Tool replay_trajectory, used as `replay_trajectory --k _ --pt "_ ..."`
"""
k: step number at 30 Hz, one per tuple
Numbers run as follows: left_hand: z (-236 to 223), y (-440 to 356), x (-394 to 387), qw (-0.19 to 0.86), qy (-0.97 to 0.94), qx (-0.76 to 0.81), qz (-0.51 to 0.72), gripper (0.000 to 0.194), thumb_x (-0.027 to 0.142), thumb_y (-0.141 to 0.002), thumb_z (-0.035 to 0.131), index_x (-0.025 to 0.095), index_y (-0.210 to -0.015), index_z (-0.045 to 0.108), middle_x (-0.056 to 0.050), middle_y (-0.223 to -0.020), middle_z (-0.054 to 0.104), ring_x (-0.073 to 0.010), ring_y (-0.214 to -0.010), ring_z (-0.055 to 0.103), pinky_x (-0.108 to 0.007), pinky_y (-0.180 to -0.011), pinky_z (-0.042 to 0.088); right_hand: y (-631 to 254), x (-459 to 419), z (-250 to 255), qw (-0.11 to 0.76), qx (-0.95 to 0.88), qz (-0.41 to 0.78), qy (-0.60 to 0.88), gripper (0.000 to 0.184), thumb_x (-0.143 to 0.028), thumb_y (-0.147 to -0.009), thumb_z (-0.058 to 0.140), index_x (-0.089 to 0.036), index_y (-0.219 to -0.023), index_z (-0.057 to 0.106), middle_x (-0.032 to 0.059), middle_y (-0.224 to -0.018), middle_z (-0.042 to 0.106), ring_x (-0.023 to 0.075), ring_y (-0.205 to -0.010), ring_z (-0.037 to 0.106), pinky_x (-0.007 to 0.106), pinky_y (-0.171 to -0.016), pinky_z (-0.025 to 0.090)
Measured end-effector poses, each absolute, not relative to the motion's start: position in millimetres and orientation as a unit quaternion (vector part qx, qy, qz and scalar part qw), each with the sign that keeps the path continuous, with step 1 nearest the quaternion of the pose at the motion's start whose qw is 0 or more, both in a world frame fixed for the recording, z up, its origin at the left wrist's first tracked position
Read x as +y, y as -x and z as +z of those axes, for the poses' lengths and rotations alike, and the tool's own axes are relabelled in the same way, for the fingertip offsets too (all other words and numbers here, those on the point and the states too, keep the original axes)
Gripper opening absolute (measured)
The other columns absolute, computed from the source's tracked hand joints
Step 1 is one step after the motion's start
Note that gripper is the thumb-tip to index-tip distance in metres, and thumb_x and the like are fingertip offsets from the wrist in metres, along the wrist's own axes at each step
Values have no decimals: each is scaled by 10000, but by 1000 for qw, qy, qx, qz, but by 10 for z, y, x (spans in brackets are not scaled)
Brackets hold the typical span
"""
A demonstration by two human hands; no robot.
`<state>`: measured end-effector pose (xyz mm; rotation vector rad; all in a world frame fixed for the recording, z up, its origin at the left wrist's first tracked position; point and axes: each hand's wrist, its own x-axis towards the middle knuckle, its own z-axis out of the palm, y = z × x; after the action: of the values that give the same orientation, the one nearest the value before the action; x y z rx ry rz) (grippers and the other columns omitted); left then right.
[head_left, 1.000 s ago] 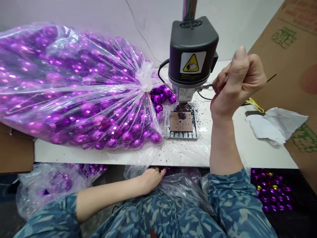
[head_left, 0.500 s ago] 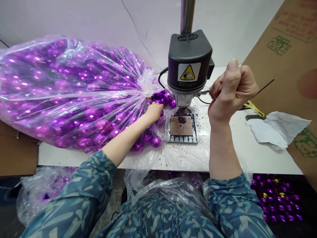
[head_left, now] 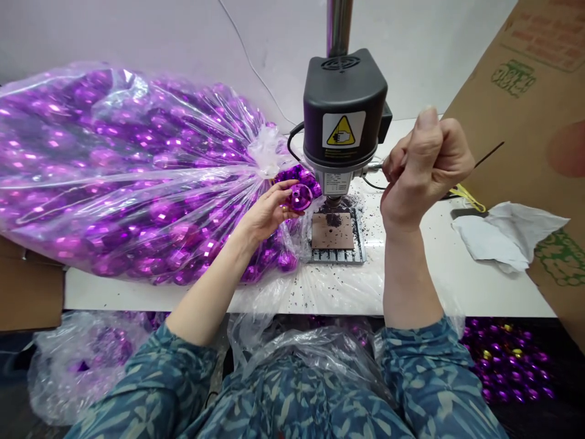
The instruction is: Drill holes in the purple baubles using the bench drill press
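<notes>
In my left hand (head_left: pixel 269 212) is a shiny purple bauble (head_left: pixel 301 197), gripped by its side between thumb and fingers, with a small dark spot showing on it. The hand is in front of the gathered mouth of a big clear plastic bag (head_left: pixel 137 177) full of purple baubles. My right hand (head_left: pixel 425 167) is closed round the feed handle (head_left: pixel 375 166) of a black bench drill press (head_left: pixel 345 110). Under the drill's chuck lies a brown board (head_left: pixel 333 231) with a small hole, on a slotted metal base (head_left: pixel 338 256). Dark shavings are scattered over both.
Crumpled white paper (head_left: pixel 498 241) and yellow-handled scissors (head_left: pixel 468 196) lie at the right, beside a large cardboard box (head_left: pixel 516 128). Below the table edge at the right are loose purple baubles (head_left: pixel 512 360) with a few gold ones. A plastic bag (head_left: pixel 86 360) hangs lower left.
My left hand has turned and come out from the bag's mouth, now showing a purple bauble in its fingers. My right hand stays on the drill's handle.
</notes>
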<state>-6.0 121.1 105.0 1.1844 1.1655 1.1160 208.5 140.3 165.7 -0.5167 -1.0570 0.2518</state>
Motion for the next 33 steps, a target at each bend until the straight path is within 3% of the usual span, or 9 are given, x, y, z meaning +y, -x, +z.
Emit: replay_trajectory --k 4,8,12,17,20,23,26,30,33 --pt "941 -50 962 637 -429 440 465 417 520 -950 665 213 -1232 671 -131 -1187 737 -235 -994 727 -422 -858 628 -2073 1404 1658 830 -487 116 245 553 -591 -919 577 -229 -618 287 -77 -472 315 36 -408 307 267 -466 296" --pt "695 -190 882 667 -412 430 447 482 459 -829 833 213 -1210 670 -121 -1188 749 -229 -954 743 -417 -853 638 -2071 1409 1651 825 -494 125 245 553 -604 -921 560 -226 -623 287 -81 -480 300 28 -411 315 260 -464 317" --pt "563 -312 865 685 -362 437 456 455 592 -915 697 187 -1124 679 -141 -1162 759 -262 -1026 750 -440 -879 647 -2064 1418 1640 843 -487 129 189 510 -485 -930 605 -212 -624 302 -96 -484 315 -3 -393 285 220 -440 298" --pt "532 -393 812 727 -304 440 431 461 617 -983 572 195 -1146 658 -141 -1107 775 -275 -1031 767 -439 -876 657 -2046 1396 1653 842 -486 131 194 536 -536 -915 604 -221 -631 275 -98 -482 282 5 -382 272 229 -420 264" --pt "479 -386 756 701 -342 446 439 514 629 -942 628 198 -1220 632 -142 -1129 759 -273 -1015 765 -439 -876 650 -2041 1381 1658 839 -489 121 206 554 -574 -913 582 -228 -634 250 -94 -475 265 15 -380 264 241 -409 253" --pt "412 -351 704 611 -464 467 440 697 479 -761 879 218 -1332 575 -126 -1207 721 -258 -1049 739 -427 -922 628 -2045 1381 1644 836 -495 116 207 543 -566 -931 566 -228 -641 255 -91 -483 263 18 -389 271 243 -427 266" --pt "366 -327 692 560 -531 472 426 796 374 -667 951 204 -1323 535 -124 -1193 716 -247 -1054 723 -431 -946 609 -2051 1387 1622 833 -497 129 208 532 -567 -936 566 -227 -650 272 -87 -503 255 19 -412 297 246 -457 291" --pt "325 -330 758 553 -537 475 425 608 460 -749 885 183 -1206 596 -120 -1119 742 -243 -1010 725 -442 -924 604 -2060 1386 1612 812 -505 126 262 583 -688 -915 494 -236 -649 239 -80 -499 250 35 -428 290 272 -474 307" --pt "300 -324 835 554 -548 454 432 537 458 -840 800 201 -1278 624 -117 -1196 735 -243 -1100 715 -433 -987 581 -2065 1378 1620 812 -505 113 268 596 -722 -899 472 -241 -643 232 -80 -482 271 43 -420 278 283 -466 304"
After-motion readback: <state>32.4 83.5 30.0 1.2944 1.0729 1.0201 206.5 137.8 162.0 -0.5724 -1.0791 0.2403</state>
